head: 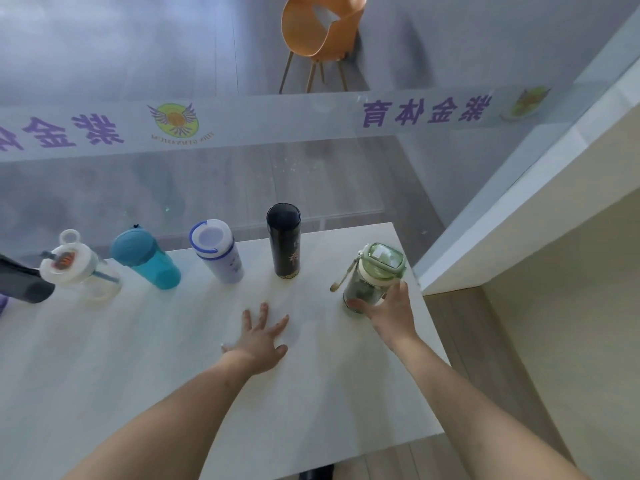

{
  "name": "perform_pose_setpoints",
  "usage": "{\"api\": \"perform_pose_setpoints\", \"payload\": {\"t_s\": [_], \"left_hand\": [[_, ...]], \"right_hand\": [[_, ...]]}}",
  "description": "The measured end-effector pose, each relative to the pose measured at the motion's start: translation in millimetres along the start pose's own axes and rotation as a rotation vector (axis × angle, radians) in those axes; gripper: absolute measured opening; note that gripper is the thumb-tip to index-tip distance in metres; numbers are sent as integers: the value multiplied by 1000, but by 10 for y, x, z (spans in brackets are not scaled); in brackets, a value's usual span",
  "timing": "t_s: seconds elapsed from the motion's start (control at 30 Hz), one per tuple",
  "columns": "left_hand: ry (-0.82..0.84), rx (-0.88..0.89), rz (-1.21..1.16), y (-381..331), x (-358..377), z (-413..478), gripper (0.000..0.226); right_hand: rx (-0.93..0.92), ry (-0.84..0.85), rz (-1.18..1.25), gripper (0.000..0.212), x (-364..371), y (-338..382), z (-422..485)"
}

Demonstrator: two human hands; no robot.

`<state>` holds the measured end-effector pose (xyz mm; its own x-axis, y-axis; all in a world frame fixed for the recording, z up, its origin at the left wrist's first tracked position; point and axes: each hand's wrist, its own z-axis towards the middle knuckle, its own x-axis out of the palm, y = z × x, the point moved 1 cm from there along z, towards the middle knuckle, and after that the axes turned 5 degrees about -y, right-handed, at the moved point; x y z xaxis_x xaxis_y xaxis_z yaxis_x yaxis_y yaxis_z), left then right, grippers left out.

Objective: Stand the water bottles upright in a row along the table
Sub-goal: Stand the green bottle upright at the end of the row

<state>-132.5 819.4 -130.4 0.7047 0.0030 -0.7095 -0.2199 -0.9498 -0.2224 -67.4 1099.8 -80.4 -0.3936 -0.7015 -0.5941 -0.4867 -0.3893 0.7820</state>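
Several bottles stand upright in a row along the far side of the pale table (138,358). From the left: a dark grey bottle (20,282) cut by the frame edge, a clear bottle with a white looped lid (74,268), a teal bottle (145,259), a white bottle with a blue rim (218,252), a tall black bottle (284,240) and a green-lidded bottle (375,275) at the right end. My right hand (391,315) wraps the lower part of the green-lidded bottle. Flat on the table lies my left hand (263,337), fingers spread, holding nothing.
A glass partition (242,123) with purple lettering runs just behind the table. An orange chair (322,26) stands beyond it. The table's right edge lies close to the green-lidded bottle, with a beige wall ledge (519,209) to the right.
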Motion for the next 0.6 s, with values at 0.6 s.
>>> {"api": "perform_pose_setpoints", "payload": {"t_s": [0.6], "left_hand": [[20,-2,0,19,-28,3,83]], "right_hand": [[25,-211,98,68,277,336,244]]}}
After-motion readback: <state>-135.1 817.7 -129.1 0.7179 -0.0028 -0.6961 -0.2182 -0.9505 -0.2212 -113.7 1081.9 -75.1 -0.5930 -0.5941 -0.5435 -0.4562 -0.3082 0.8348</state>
